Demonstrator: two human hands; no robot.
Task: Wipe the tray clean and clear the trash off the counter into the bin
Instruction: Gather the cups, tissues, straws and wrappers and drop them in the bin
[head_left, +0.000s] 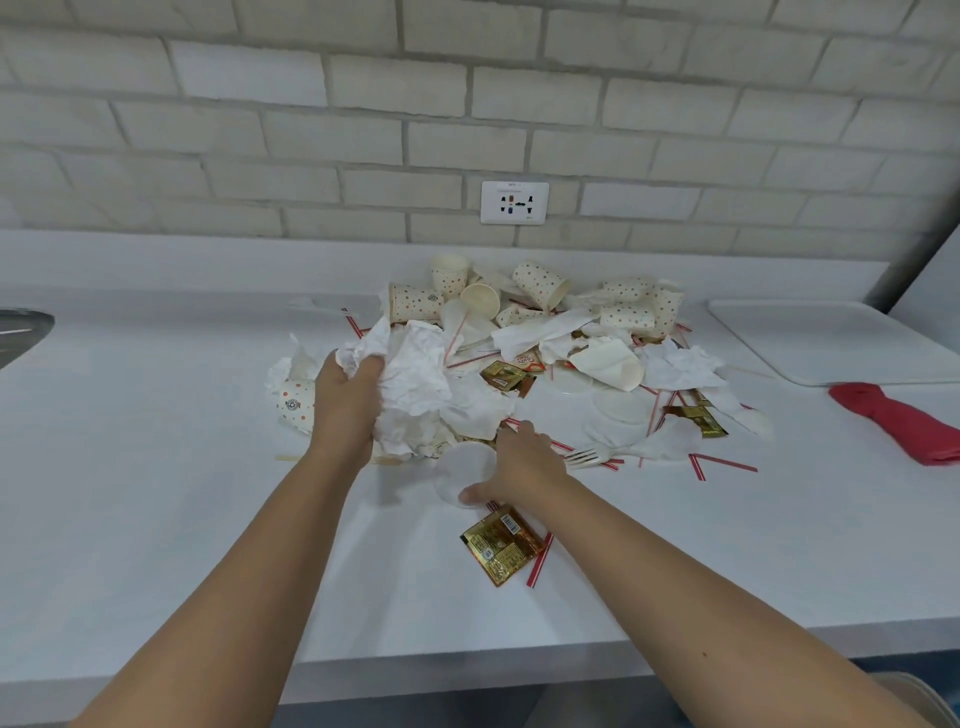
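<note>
A heap of trash (540, 353) covers the middle of the white counter (156, 467): dotted paper cups, crumpled napkins, plastic lids, red-striped straws, gold sachets and a plastic fork (587, 457). My left hand (345, 400) grips a wad of crumpled white napkins (415, 379) at the heap's left side. My right hand (519, 462) pinches a clear plastic lid (462, 475) at the heap's near edge. A gold sachet (501, 543) lies just below that hand. The white tray (831, 338) sits at the back right, with a red cloth (904, 421) in front of it.
A brick wall with a power socket (514, 202) backs the counter. The rim of a sink (21, 327) shows at the far left. The counter's front edge runs along the bottom of the view. No bin is in view.
</note>
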